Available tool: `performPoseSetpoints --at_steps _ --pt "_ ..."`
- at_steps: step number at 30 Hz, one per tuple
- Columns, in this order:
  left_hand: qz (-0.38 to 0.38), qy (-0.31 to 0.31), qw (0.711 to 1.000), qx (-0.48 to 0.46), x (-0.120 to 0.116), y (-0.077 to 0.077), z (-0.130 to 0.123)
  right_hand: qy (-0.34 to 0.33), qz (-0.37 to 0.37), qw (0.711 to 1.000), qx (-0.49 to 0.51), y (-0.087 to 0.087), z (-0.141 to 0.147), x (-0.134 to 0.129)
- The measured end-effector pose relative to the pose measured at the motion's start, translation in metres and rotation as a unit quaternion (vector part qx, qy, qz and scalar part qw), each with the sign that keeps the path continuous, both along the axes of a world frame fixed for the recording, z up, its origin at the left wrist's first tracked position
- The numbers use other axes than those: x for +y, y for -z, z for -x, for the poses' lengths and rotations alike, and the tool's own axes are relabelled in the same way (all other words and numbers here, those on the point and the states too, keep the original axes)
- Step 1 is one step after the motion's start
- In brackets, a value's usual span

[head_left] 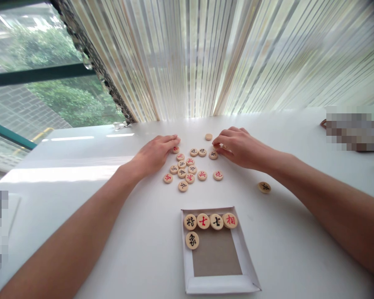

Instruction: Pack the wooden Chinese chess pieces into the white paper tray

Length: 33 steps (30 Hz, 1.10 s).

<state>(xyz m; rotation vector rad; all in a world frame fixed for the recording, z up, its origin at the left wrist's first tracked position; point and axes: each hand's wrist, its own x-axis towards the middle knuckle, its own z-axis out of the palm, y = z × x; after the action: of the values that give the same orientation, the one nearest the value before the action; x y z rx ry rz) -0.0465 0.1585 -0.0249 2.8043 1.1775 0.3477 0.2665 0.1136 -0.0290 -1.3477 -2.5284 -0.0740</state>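
Round wooden Chinese chess pieces (pixel 202 175), marked in red or black, lie loosely grouped on the white table. At the group's left edge is my left hand (pixel 156 153), its fingers stretched out beside a red-marked piece (pixel 175 150); nothing shows in its grasp. My right hand (pixel 238 145) pinches a chess piece (pixel 216 147) between thumb and fingers, just above a black-marked piece (pixel 213 155); another piece is partly hidden behind the fingers. Nearer to me, an open white box (pixel 222 284) contains several pieces: a full row along its far side and one black piece (pixel 192 240) below.
A lone black-marked piece (pixel 264 187) lies under my right forearm. Another piece (pixel 208 136) sits at the far side, face blank or unreadable. String curtains (pixel 187 62) hang behind the table (pixel 137 257), with a window at left. Blurred-out objects are at both sides.
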Motion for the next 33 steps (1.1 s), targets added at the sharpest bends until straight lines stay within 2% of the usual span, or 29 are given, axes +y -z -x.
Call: performPoseSetpoints --at_steps 4,12,21,28,33 --pt "-0.006 0.004 0.999 0.040 0.001 -0.001 -0.002 -0.001 0.004 1.000 -0.011 -0.001 0.000 -0.001" --pt "-0.039 -0.013 0.998 0.051 0.000 -0.008 -0.003 -0.002 0.008 0.999 -0.040 -0.005 -0.003 -0.001" --pt "-0.068 -0.031 0.994 0.084 -0.004 -0.010 -0.007 -0.002 0.015 1.000 -0.002 -0.002 -0.004 0.002" --pt "-0.049 -0.057 0.996 0.036 -0.001 -0.004 -0.003 0.023 0.029 0.997 0.064 0.001 -0.006 0.007" --pt "-0.014 -0.071 0.997 -0.026 0.001 -0.006 -0.003 0.047 0.038 0.993 0.099 0.004 -0.006 0.007"
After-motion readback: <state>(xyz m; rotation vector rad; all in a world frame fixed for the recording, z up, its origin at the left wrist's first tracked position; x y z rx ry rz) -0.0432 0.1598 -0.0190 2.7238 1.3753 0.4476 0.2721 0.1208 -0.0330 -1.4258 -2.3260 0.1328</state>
